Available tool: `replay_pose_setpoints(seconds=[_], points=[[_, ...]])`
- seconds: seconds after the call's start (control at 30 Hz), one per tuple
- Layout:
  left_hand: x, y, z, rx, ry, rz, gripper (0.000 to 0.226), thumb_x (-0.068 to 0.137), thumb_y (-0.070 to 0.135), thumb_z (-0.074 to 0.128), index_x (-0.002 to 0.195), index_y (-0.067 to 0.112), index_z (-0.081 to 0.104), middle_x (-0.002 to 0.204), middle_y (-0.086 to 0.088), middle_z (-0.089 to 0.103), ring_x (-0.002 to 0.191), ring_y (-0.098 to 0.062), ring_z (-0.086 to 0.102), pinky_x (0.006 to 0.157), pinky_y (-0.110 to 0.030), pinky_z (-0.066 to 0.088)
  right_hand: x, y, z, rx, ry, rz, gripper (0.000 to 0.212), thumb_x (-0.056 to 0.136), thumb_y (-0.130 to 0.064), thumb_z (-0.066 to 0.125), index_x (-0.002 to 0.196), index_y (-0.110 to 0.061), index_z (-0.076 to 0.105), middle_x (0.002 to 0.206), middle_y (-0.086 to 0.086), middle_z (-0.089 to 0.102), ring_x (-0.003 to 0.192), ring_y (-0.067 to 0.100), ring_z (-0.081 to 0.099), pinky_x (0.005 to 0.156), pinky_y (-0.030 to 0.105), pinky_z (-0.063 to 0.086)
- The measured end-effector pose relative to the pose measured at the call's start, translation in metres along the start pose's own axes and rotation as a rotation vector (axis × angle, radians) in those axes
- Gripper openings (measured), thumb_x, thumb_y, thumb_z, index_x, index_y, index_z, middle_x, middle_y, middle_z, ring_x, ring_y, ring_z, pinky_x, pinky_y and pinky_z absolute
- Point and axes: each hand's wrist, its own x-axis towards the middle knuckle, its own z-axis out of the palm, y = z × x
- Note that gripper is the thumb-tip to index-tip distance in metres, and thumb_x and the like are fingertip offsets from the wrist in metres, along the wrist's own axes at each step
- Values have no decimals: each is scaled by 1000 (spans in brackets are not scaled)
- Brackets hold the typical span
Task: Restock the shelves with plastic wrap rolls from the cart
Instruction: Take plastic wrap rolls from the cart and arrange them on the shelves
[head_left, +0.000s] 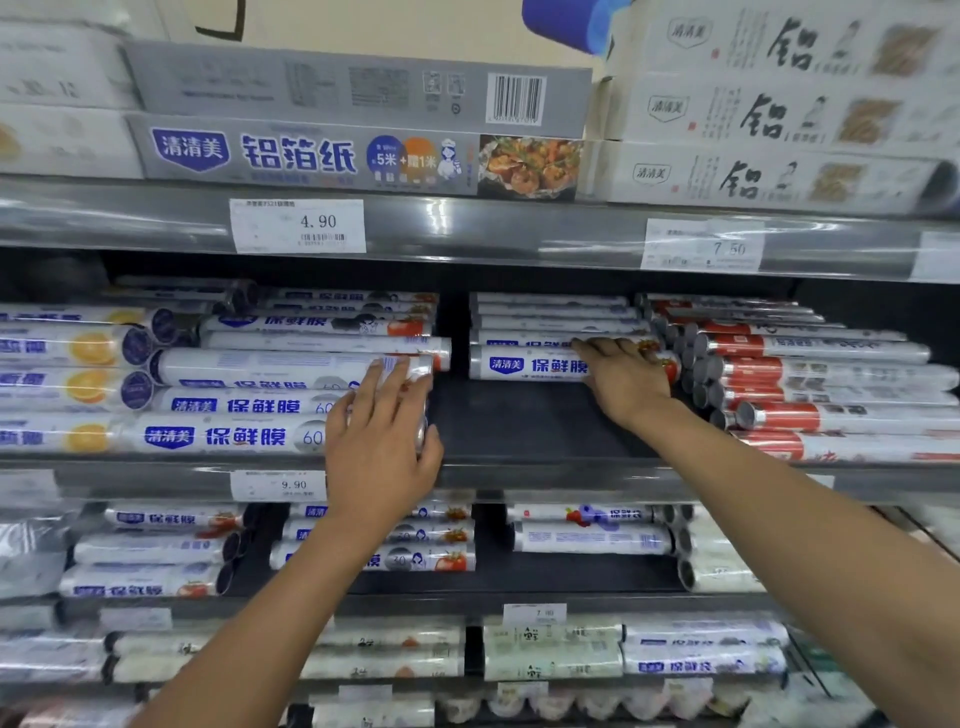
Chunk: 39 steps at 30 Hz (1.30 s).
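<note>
Plastic wrap rolls with blue labels lie in rows on the middle shelf (519, 470). My left hand (379, 441) lies flat on the right ends of the left stack of rolls (234, 405), fingers straight, thumb beside the end of the front roll. My right hand (626, 382) holds the right part of a single roll (519, 366) at the front of the right stack, fingers over its top and thumb at its lower edge. Between the two stacks the dark shelf board shows bare. No cart is in view.
Red-labelled rolls (810, 382) fill the shelf to the right of my right hand. Aluminium foil boxes (311, 156) sit on the shelf above, with price tags (298, 226) on its edge. Lower shelves hold more rolls (374, 558).
</note>
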Motion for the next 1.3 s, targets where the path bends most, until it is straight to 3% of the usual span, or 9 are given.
replay_pose_setpoints(seconds=[0.3,0.53,0.7,0.83,0.9,0.97,1.03,1.2,1.3], points=[[2,-2,-11,-55,-140,-5,61,94,44,45,151,22,48,165,-6,36,157,-28,24,119,-58,29,-2,4,-4,43,-38,73,69,99,-11,53,157,-33,24,162,0,30,147,29,30,118,50,32],[5,7,-21,-42,-247,-42,65,95,51,37,155,24,40,169,-6,28,159,-28,15,123,-60,22,-13,12,-3,172,-74,-4,76,95,-18,57,159,-31,18,165,2,21,149,32,21,121,50,25],[0,43,-27,-88,-228,5,63,95,48,42,152,22,45,168,-6,31,158,-31,19,124,-60,20,-64,18,-16,292,52,-97,62,93,-23,61,152,-19,41,156,11,36,141,35,34,113,46,38],[-26,108,-27,-170,-205,129,54,95,44,46,143,21,55,161,-6,41,156,-30,25,123,-59,24,-144,37,-18,488,135,-155,36,94,-27,63,129,-22,65,144,3,51,136,24,42,112,42,39],[-49,151,-23,-210,-246,202,50,96,45,46,139,23,57,161,-4,42,156,-28,25,124,-56,25,-198,57,-11,579,173,-143,30,93,-24,65,123,-23,69,138,-1,54,133,17,44,113,30,36],[-77,197,-16,-263,-308,265,48,97,46,47,138,24,58,160,-2,43,156,-26,24,124,-52,26,-257,83,4,633,164,-68,27,94,-23,66,121,-24,69,134,-6,54,130,9,43,108,8,28],[-113,247,-9,-329,-410,318,48,98,48,44,139,27,57,159,-1,43,156,-24,25,124,-50,28,-320,112,27,650,104,33,27,95,-26,65,122,-25,67,133,-8,52,128,7,42,100,1,25],[-214,370,5,-457,-751,458,61,99,55,32,152,28,46,167,2,31,157,-23,22,126,-46,23,-489,178,100,716,-110,329,33,95,-37,58,125,-25,63,131,-8,51,124,14,48,104,36,46],[-267,428,8,-531,-945,525,55,104,50,44,156,32,38,170,7,20,159,-19,14,127,-44,22,-580,203,120,773,-191,513,42,85,-45,47,120,-28,64,124,-11,51,122,13,48,104,38,46]])
